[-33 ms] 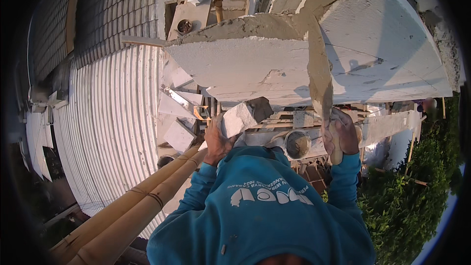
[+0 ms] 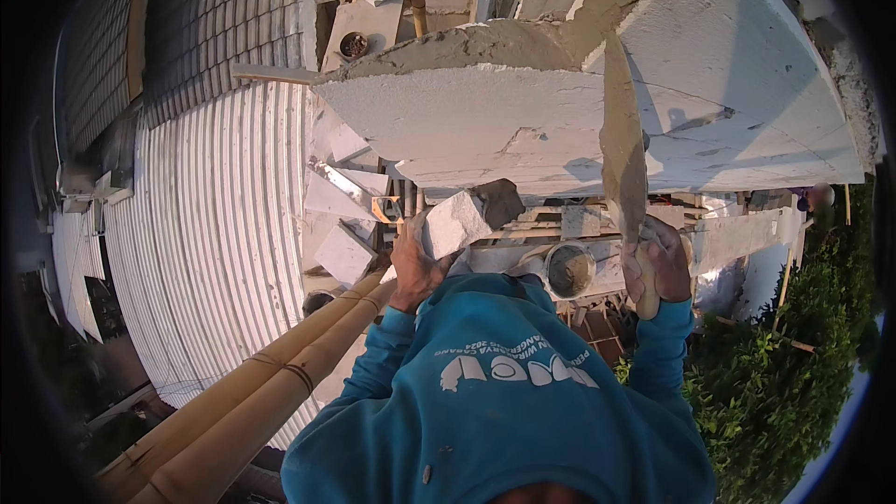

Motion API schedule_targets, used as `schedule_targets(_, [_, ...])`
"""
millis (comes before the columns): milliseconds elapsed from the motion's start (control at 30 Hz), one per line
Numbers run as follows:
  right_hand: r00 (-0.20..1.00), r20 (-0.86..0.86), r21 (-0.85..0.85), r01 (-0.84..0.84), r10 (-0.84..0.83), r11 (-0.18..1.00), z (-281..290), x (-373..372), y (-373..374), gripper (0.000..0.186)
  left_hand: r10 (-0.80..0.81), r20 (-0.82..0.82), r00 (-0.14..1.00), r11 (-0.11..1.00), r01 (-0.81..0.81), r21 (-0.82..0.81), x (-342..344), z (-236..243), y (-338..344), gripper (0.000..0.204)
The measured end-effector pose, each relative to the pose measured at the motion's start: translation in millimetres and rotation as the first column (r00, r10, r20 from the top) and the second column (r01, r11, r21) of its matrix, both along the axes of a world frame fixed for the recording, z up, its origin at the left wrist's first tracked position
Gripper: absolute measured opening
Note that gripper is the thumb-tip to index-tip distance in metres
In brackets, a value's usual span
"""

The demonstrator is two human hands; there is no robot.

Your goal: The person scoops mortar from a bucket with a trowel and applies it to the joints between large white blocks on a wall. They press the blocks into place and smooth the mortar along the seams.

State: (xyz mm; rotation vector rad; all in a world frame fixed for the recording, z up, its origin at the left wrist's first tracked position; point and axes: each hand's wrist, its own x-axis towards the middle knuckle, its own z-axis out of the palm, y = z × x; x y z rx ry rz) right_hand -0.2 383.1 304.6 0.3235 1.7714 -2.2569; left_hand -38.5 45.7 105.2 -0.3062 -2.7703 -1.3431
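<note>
In the head view my left hand [image 2: 415, 271] grips a broken white block [image 2: 451, 224] with a darker end, at waist height. An orange-handled saw [image 2: 386, 209] lies just beyond it. My right hand [image 2: 661, 261] is closed round the pale handle of a mortar-smeared trowel [image 2: 623, 140], its long blade pointing up toward a white block wall [image 2: 476, 117]. Grey mortar [image 2: 504, 45] runs along the wall's upper edge and up into the junction at the right. A bucket [image 2: 569, 271] of grey mix sits between my hands, below the wall.
Bamboo poles [image 2: 280, 373] run up from the lower left beside me. A corrugated metal roof [image 2: 205, 252] and roof tiles [image 2: 224, 28] lie left. Loose white slabs [image 2: 345, 254] rest by the saw. Trees [image 2: 756, 392] are below right; a partly seen person [image 2: 819, 196] is at the far right.
My right hand and the trowel have shifted slightly to the right and downward. My left hand and its block have moved very little.
</note>
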Motion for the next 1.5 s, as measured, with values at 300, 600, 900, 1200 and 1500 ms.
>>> schedule_targets(300, [0.993,0.089,0.385,-0.102,0.073,0.917,-26.2,44.9,22.8,0.026,-0.074,-0.139,0.987,0.997,0.076,0.009,-13.6,20.7,2.6,0.078])
schedule_targets(600, [0.951,-0.231,0.861,0.1,0.208,0.499,-17.5,29.3,-8.9,0.036,-0.085,-0.013,0.996,0.996,0.084,-0.019,-12.3,20.8,8.3,0.081])
schedule_targets(900, [0.735,-0.397,0.886,0.464,0.55,0.02,115.1,-24.4,16.8,0.035,-0.063,-0.003,0.998,0.998,0.063,-0.032,-5.9,-5.6,1.8,0.08])
schedule_targets(1200, [0.703,-0.187,0.187,0.711,0.686,-0.678,303.4,-100.5,57.4,0.036,-0.053,-0.025,0.998,0.996,0.051,-0.079,-4.4,-5.8,0.6,0.079])
schedule_targets(1500, [0.298,0.258,0.248,0.899,0.919,-0.361,299.5,-202.3,-116.2,0.017,-0.023,-0.014,1.0,0.999,0.023,-0.03,4.7,-28.4,1.8,0.08])
